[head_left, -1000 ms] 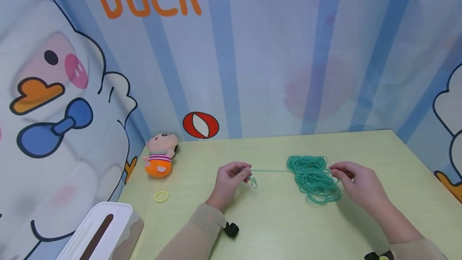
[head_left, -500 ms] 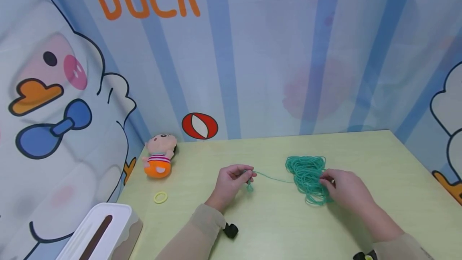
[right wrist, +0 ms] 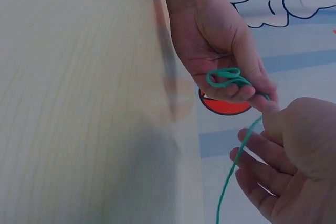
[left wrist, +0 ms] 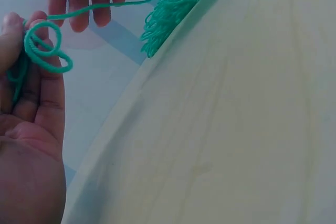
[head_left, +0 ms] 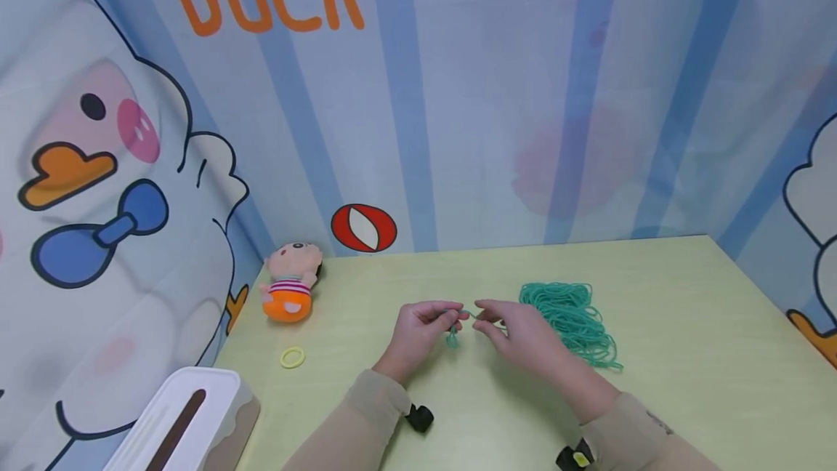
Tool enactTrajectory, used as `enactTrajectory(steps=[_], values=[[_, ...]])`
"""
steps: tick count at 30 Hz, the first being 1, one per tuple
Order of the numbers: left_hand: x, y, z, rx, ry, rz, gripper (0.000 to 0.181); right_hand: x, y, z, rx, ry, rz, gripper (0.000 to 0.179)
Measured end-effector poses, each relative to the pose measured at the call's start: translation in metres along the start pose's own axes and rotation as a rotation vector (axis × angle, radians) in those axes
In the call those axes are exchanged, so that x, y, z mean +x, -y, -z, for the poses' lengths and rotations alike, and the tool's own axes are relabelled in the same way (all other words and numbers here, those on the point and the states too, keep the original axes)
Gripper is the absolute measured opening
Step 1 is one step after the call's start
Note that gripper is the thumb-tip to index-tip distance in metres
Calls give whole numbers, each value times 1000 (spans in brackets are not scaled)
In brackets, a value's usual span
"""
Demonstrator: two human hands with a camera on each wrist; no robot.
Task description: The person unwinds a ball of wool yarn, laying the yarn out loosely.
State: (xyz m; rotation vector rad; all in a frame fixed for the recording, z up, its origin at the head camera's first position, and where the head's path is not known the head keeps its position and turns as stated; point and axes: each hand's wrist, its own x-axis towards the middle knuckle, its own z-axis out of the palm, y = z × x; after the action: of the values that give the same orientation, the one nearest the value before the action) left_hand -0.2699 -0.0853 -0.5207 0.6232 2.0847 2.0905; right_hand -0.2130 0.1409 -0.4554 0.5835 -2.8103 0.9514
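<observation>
A green yarn strand runs from my left hand (head_left: 418, 329) to a loose green skein (head_left: 569, 322) on the table. Curled thumb and fingers of my left hand pinch the yarn (left wrist: 44, 51), whose small loops hang out beside the fingers. Close to its fingertips, in the head view, is my right hand (head_left: 523, 333), its thumb and forefinger apart around the strand. In the right wrist view the strand (right wrist: 231, 174) passes in front of the loosely bent fingers of the right hand (right wrist: 299, 156). The left wrist view has those fingers (left wrist: 79, 3) hanging behind the yarn.
A plush doll (head_left: 290, 283) in orange shorts stands at the table's back left. Nearer lies a yellow ring (head_left: 292, 357). A white slotted box (head_left: 189, 413) stands at the left front. Behind the table (head_left: 366, 282) hangs a duck-print curtain (head_left: 458, 93).
My right hand has moved left from the skein's right side, across it, to beside the left hand. The strand first slackened between left hand and skein. The left hand has stayed nearly still.
</observation>
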Motion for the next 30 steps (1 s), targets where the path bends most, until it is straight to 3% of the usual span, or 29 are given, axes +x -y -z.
enactTrajectory(steps=[6,13,20,30], values=[[0,-2,-2,-3,-25,27,33,0,1,4,6,-44,-34,15],[0,-2,-1,13,-86,20,32,-14,-13,32,10,-132,-46,15],[0,0,0,-16,-98,32,34,-31,-34,57,-53,-202,-22,18],[1,-1,0,-62,-81,2,37,-59,-67,82,-80,-250,-105,20]])
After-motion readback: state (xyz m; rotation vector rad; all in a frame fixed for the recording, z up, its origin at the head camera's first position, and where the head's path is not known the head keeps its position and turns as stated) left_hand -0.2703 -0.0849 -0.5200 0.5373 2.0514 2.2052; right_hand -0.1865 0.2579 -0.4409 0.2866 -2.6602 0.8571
